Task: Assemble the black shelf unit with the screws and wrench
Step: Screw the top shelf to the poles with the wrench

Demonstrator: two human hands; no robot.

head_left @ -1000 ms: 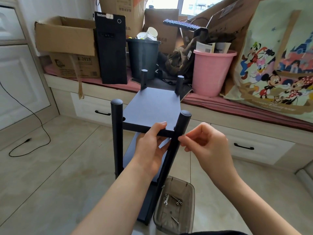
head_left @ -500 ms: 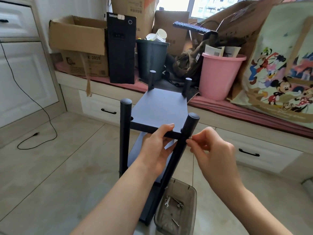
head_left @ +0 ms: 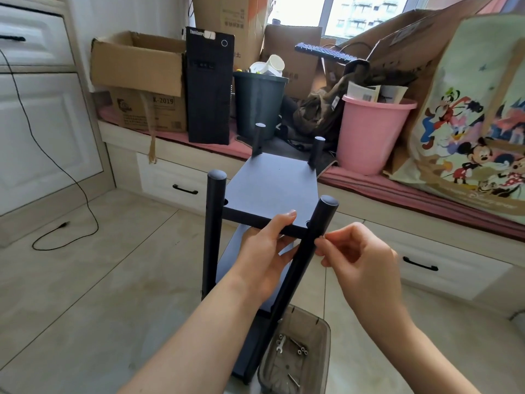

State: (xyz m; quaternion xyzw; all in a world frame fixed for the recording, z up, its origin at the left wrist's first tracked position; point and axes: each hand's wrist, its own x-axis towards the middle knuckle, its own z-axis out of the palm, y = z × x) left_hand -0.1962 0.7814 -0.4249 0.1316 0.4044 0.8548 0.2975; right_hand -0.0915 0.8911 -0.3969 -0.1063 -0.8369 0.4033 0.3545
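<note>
A: Which step is this?

B: Fastening the top board [head_left: 272,189] of the black shelf unit [head_left: 255,237] to its near right post [head_left: 309,245]. The unit stands on the tile floor, just this side of the pink bucket [head_left: 372,135]. The left hand [head_left: 270,251] grips the board's near edge, thumb on top. The right hand [head_left: 360,257] presses pinched fingertips against the post just below board level. It's probably turning a screw in, though the screw itself is hidden.

A: And next?

B: Keep the board level with the hole, finish by hand, then fetch the wrench [head_left: 280,344] from the clear bin [head_left: 321,331] at the unit's foot.

A: Any change from a moment back?

B: The view has swung leftward. The right fingertips now touch the post, and the left hand's grip is unchanged.
</note>
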